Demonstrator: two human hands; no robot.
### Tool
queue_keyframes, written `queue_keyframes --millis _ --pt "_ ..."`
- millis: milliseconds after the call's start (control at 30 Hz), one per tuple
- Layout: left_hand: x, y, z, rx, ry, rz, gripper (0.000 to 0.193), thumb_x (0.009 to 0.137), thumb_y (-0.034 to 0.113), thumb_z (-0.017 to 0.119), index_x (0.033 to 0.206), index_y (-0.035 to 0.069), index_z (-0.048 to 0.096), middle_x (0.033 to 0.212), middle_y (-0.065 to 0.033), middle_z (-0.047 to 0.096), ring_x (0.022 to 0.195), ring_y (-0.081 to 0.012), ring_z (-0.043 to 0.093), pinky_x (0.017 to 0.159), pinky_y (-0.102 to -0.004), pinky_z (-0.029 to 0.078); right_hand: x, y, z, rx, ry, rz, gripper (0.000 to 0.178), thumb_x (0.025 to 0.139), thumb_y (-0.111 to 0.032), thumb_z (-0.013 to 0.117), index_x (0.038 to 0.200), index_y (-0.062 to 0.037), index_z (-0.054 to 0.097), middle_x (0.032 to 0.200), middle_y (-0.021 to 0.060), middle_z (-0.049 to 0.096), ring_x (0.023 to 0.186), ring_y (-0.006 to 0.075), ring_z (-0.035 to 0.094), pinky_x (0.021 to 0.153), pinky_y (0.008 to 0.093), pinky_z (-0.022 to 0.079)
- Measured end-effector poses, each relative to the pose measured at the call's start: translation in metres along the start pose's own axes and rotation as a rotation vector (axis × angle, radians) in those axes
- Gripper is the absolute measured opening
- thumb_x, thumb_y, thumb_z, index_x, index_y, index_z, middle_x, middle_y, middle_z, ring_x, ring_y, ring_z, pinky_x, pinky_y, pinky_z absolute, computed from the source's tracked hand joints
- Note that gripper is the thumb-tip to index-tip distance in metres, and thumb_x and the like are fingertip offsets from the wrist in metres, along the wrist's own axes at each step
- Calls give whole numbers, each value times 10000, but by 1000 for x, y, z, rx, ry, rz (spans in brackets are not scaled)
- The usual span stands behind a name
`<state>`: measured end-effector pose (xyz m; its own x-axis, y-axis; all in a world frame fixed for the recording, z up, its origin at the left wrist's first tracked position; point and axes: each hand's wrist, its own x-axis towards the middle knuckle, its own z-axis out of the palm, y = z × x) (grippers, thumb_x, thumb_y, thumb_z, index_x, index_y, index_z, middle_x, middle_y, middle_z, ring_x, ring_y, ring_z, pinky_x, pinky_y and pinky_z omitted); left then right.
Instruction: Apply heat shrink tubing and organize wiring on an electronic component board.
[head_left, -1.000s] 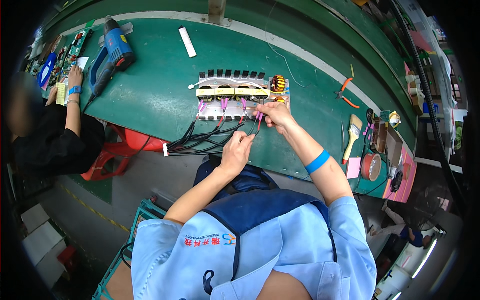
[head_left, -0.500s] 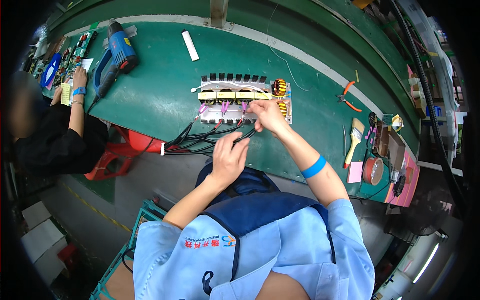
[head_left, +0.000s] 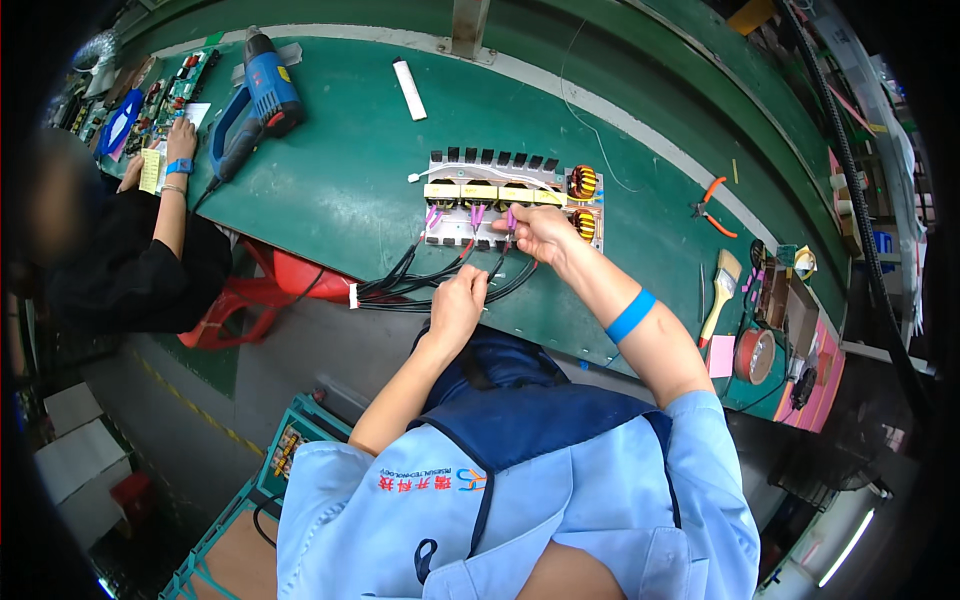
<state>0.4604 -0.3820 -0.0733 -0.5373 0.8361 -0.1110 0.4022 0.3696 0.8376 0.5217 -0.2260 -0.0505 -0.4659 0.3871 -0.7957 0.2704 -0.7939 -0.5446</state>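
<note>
A circuit board (head_left: 455,217) lies on the bench before me. Yellow-topped transformers (head_left: 478,192) run along its middle, and two coils wound in copper wire (head_left: 583,182) stand at its right end. Several black cables (head_left: 400,295) reach the board's near side, where purple sleeves (head_left: 477,214) cover their ends. My right hand (head_left: 545,237) pinches a purple sleeve (head_left: 512,217) at the board's front right. Closer to me, my left hand (head_left: 458,305) is closed on a black cable; its fingers partly hide the cables behind.
A blue heat gun (head_left: 270,90) and a white stick-shaped object (head_left: 409,90) lie farther back. Orange-handled pliers (head_left: 714,206), a brush (head_left: 722,295), pink notes (head_left: 720,356) and a tape roll (head_left: 755,356) are at right. A co-worker (head_left: 140,250) sits at left by other boards.
My left hand's fingers have drawn together at the cables. My right hand has shifted slightly and now pinches the purple sleeve. The whole view has slid, so the bench appears farther right.
</note>
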Motion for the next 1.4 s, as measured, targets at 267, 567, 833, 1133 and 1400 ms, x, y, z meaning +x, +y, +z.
queue_keyframes --millis 267,567,833,1133,1400 --pt "-5 -2 1 -216 28 30 160 701 96 554 653 -1 437 505 -104 499 371 -132 412 371 -242 324 -9 3 2 -1 15 -41 145 808 -127 399 800 -1 472 779 99 567 377 19 308 304 140 275" --pt "-3 6 -3 -33 -38 68 137 707 79 525 821 3 530 591 -139 537 472 -244 506 470 -288 401 -13 9 -4 -16 -23 -23 127 796 -102 424 750 -20 508 751 77 576 380 25 352 311 152 310" --pt "-1 3 1 -8 4 195 161 698 74 520 852 39 551 706 -164 548 622 -293 540 545 -330 430 -11 10 -8 5 -88 -7 104 785 -110 454 741 -32 506 763 76 580 366 20 340 316 152 312" --pt "-1 4 -2 -7 -2 155 160 697 73 529 850 31 554 729 -157 551 634 -285 544 553 -306 433 -16 6 -3 -175 -53 5 117 793 -143 444 788 -36 492 793 60 575 368 10 303 317 147 276" --pt "-2 4 -1 -21 -5 157 158 696 63 528 847 24 554 741 -155 553 649 -281 547 561 -303 436 -12 4 -4 -37 -46 16 119 788 -132 449 809 -26 498 804 66 571 366 8 305 314 145 272"
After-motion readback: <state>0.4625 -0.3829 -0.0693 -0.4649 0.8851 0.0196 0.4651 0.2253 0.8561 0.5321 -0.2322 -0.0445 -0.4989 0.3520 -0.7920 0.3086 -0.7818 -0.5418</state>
